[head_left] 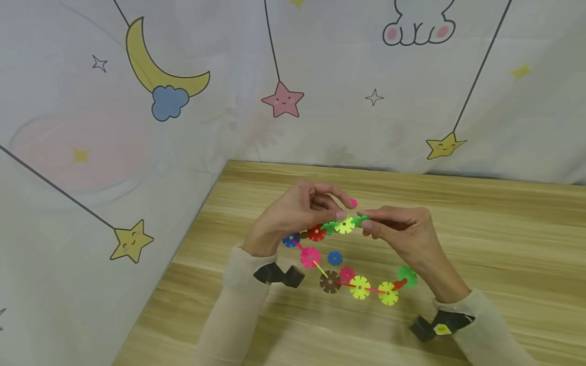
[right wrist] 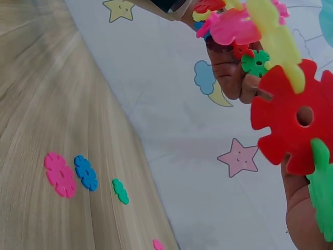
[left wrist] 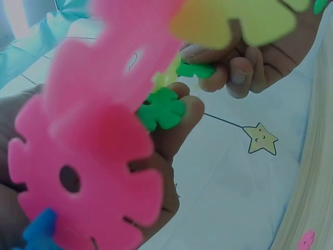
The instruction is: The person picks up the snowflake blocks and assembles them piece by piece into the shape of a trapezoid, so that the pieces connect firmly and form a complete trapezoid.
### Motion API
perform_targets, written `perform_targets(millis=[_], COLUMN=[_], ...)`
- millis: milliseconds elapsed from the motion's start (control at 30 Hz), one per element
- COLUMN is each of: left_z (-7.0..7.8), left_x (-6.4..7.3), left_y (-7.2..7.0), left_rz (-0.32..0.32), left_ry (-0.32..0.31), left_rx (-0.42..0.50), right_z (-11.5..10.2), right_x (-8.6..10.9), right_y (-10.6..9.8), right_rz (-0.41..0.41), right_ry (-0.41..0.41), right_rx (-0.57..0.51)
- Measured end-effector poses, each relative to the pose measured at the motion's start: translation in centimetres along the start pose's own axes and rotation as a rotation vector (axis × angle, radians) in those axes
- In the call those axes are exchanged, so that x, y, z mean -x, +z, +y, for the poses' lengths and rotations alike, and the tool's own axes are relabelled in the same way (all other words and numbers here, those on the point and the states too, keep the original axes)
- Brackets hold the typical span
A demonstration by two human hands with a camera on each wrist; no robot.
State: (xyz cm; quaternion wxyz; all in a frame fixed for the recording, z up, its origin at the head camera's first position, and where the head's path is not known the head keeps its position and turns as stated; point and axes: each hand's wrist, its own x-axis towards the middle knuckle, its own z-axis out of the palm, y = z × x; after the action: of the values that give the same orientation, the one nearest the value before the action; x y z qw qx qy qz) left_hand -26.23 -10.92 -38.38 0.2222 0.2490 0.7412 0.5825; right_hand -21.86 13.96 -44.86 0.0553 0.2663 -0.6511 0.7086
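Observation:
A chain of interlocking notched plastic discs (head_left: 359,287), in yellow, pink, brown, red, blue and green, hangs in a loop below both hands. At the upper side, the left hand (head_left: 297,211) pinches the chain between thumb and finger by a green disc (left wrist: 165,108). Facing it, the right hand (head_left: 407,229) pinches another green disc (head_left: 362,221) between thumb and fingertips. Between the two hands a yellow disc (head_left: 345,224) shows, its edge meeting the right hand's green disc. A large red disc (right wrist: 291,117) of the chain hangs close to the right wrist camera.
Loose discs lie on the wood-grain table (head_left: 220,315): a blue one (head_left: 335,258), a pink one (head_left: 346,274), a small green one (right wrist: 120,191) and another pink one (head_left: 352,203) beyond the left fingers. A printed cloth (head_left: 320,132) stands along the table's back and left edges.

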Motion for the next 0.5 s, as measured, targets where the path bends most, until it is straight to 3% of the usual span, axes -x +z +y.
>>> perform_targets(millis=[267, 500], left_z=[-0.09, -0.36], left_x=[-0.54, -0.71], left_y=[0.83, 1.01], left_rz=[0.052, 0.051], left_ry=[0.006, 0.007], left_rx=[-0.003, -0.010], right_z=[-0.12, 0.07], right_x=[0.11, -0.08], right_y=[-0.26, -0.40], right_rz=[0.021, -0.035], right_ry=[-0.032, -0.103], right_rx=[0.060, 0.145])
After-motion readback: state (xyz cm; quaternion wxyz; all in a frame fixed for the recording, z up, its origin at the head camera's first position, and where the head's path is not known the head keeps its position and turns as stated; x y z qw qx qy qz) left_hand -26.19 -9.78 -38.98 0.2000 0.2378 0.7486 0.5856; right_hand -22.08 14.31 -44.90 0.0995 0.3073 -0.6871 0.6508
